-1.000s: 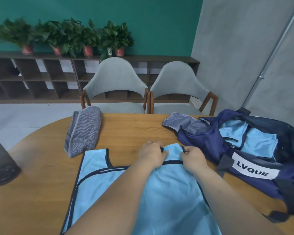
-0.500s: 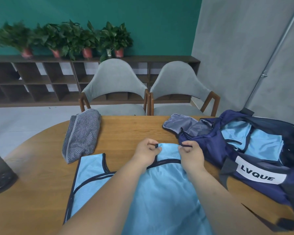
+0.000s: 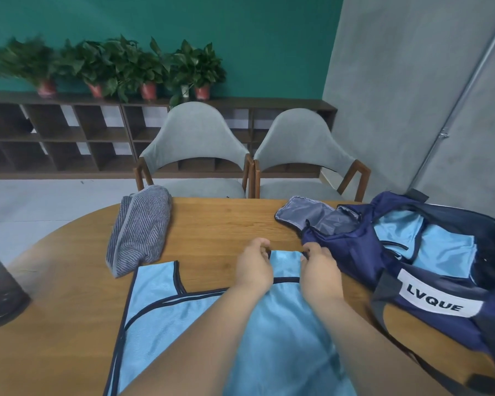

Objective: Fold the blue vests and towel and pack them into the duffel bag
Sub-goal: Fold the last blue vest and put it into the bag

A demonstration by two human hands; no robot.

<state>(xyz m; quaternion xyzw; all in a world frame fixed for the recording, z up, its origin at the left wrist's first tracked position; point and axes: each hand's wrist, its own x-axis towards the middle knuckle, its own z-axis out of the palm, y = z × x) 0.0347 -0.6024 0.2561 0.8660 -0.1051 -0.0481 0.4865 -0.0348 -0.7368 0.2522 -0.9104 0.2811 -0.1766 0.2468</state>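
Head view: a light blue vest [image 3: 183,318] with dark trim lies spread flat on the wooden tabletop [image 3: 220,224], right under the person's forearms. The left hand [image 3: 255,268] is curled closed on one side of the vest's far shoulder strap, the right hand [image 3: 319,270] is pinched on the other side, and the strap runs taut between them. The other strap lies flat at 9 o'clock from the hands, untouched. At 3 o'clock from the hands sits the navy duffel [image 3: 363,252], its top open and flap thrown back, more light blue fabric already showing inside, a white LVQUE label on its near side; the right hand is just beside its near corner. At 10 o'clock, the striped grey towel [image 3: 140,230] rests in a folded bundle near the table's far edge. A dark container [image 3: 0,287] stands at the far left.
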